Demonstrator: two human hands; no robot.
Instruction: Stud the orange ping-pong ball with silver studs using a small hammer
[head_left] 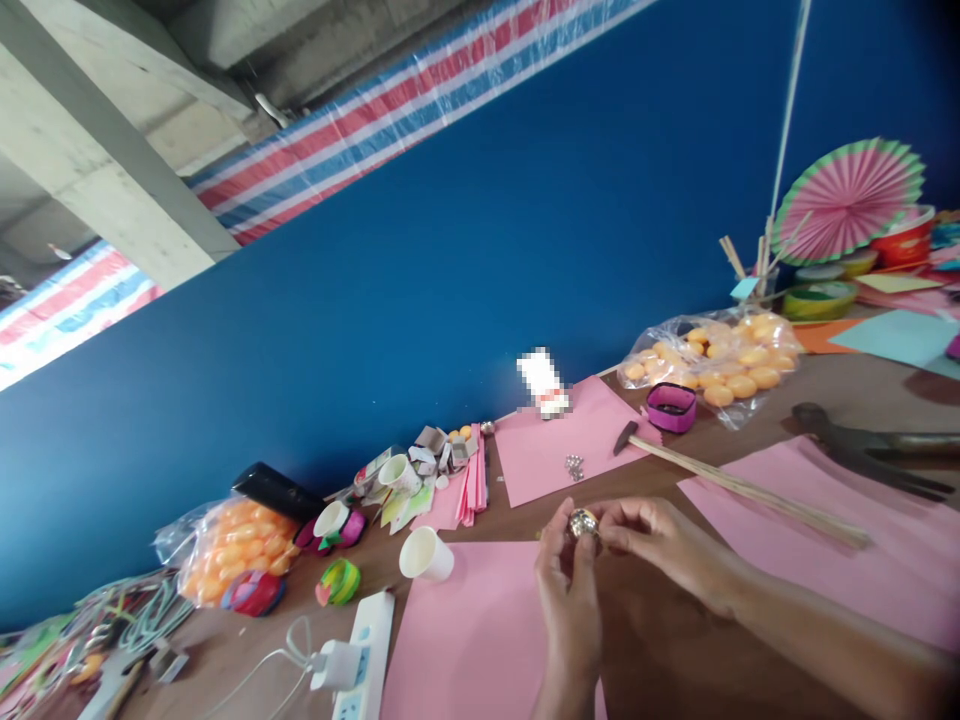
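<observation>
Bent-fingered hands at shiny ball

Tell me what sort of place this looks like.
Probably a makeshift craft workspace: pink paper sheets and a small hammer lie on a brown tabletop, and a pleated pink-and-green fan shows at the far right.

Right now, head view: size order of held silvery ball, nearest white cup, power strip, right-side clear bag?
1. Right-side clear bag
2. Power strip (cropped below)
3. Nearest white cup
4. Held silvery ball
</observation>
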